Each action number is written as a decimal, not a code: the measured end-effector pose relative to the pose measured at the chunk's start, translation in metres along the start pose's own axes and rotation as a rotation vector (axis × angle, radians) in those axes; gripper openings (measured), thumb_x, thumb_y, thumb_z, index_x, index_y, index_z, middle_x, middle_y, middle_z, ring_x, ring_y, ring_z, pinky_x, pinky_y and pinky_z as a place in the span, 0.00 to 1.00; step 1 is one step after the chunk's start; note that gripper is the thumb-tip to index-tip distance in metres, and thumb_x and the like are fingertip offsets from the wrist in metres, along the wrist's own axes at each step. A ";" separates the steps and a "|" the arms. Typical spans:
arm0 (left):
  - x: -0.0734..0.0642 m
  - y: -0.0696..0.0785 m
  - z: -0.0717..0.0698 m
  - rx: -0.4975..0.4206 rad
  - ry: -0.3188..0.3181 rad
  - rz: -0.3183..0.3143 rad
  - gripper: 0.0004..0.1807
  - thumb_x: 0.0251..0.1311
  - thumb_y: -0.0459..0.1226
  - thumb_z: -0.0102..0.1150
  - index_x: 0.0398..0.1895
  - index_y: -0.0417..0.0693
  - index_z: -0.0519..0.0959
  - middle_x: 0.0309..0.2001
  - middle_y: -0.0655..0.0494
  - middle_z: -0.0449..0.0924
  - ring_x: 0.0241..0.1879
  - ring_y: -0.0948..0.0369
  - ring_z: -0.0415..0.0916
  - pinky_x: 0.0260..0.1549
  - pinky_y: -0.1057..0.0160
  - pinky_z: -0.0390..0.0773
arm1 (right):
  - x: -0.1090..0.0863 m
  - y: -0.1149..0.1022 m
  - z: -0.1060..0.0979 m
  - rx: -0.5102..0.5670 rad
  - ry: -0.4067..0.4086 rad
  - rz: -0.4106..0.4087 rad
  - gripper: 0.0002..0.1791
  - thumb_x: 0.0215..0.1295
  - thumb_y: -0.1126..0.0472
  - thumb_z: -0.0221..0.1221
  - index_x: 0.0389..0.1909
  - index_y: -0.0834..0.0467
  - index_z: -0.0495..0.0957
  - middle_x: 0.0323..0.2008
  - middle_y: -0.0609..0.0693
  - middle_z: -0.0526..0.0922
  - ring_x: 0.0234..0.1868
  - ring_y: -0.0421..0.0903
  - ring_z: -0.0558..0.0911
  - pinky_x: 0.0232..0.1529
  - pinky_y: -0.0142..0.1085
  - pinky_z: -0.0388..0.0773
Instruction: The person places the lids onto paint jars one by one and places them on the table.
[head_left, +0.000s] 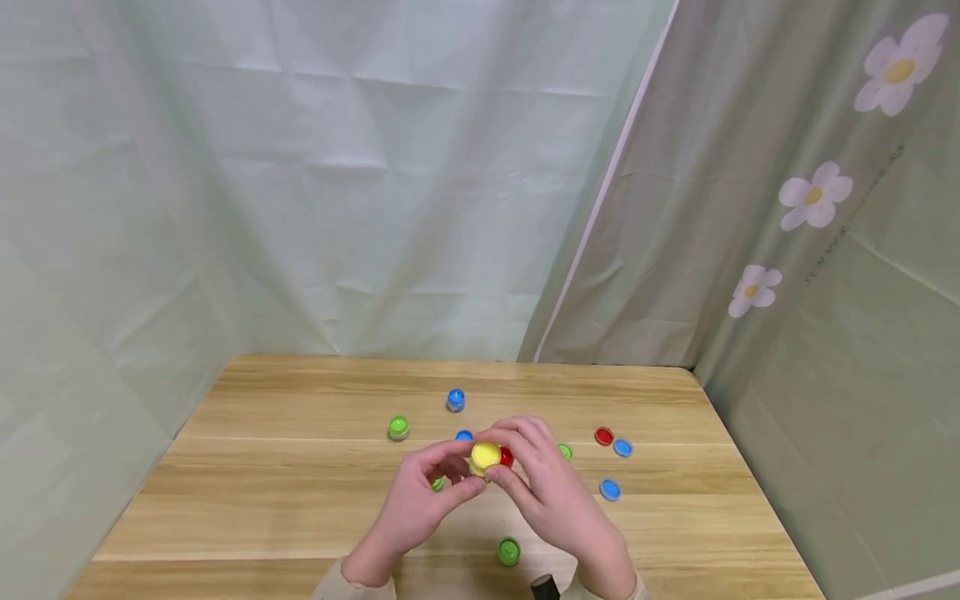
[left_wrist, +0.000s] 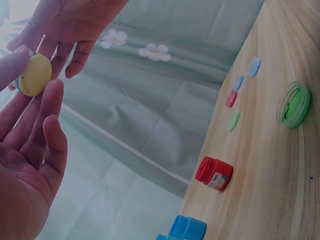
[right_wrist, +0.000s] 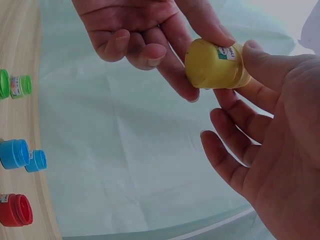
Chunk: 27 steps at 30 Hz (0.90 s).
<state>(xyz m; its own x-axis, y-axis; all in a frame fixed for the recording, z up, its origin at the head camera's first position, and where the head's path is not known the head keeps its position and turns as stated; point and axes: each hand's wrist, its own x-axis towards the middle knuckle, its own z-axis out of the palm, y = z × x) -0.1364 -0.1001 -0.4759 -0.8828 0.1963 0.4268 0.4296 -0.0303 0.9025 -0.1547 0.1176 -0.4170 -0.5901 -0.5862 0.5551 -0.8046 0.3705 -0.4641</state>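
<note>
A small yellow paint jar (head_left: 486,455) is held above the table between both hands, its round yellow top facing up toward the head camera. My left hand (head_left: 416,496) pinches the jar's body between thumb and fingers. From the other side, my right hand (head_left: 551,500) grips the wider rim end with thumb and forefinger. In the right wrist view, the jar (right_wrist: 212,65) shows its smooth base and a small printed label. The other fingers of both hands are loosely bent, away from the jar. Behind the hands stands a red jar (left_wrist: 215,172), partly hidden in the head view.
Blue jars (head_left: 456,400) and green jars (head_left: 398,427) stand toward the back and left. A red lid (head_left: 603,436), blue lids (head_left: 610,489) and a green lid (head_left: 566,451) lie to the right. Another green lid (head_left: 508,551) lies nearer, between the forearms, by a black cylindrical object (head_left: 545,587).
</note>
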 end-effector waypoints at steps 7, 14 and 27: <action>0.000 -0.002 0.001 0.008 0.019 0.053 0.19 0.64 0.27 0.73 0.58 0.40 0.86 0.36 0.49 0.88 0.34 0.62 0.82 0.35 0.64 0.81 | 0.000 0.001 0.001 0.003 0.018 0.006 0.16 0.78 0.53 0.64 0.62 0.49 0.78 0.58 0.42 0.79 0.62 0.46 0.73 0.60 0.43 0.76; 0.003 0.000 0.002 0.017 0.019 0.084 0.18 0.63 0.26 0.73 0.56 0.44 0.87 0.35 0.54 0.87 0.32 0.61 0.81 0.32 0.64 0.81 | -0.001 -0.002 0.001 0.036 0.017 0.120 0.19 0.71 0.48 0.70 0.56 0.44 0.76 0.54 0.34 0.77 0.61 0.42 0.72 0.60 0.43 0.77; 0.001 -0.002 0.002 0.011 0.017 0.043 0.18 0.63 0.26 0.73 0.57 0.42 0.86 0.35 0.58 0.88 0.33 0.60 0.82 0.35 0.63 0.82 | 0.000 -0.001 0.001 0.000 0.017 0.060 0.26 0.79 0.55 0.64 0.74 0.47 0.74 0.67 0.42 0.78 0.66 0.47 0.72 0.60 0.46 0.78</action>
<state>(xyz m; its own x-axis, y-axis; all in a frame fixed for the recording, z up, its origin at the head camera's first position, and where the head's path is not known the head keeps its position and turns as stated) -0.1378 -0.0983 -0.4775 -0.8665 0.1787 0.4661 0.4691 -0.0274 0.8827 -0.1535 0.1166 -0.4168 -0.6384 -0.5507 0.5377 -0.7676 0.4045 -0.4971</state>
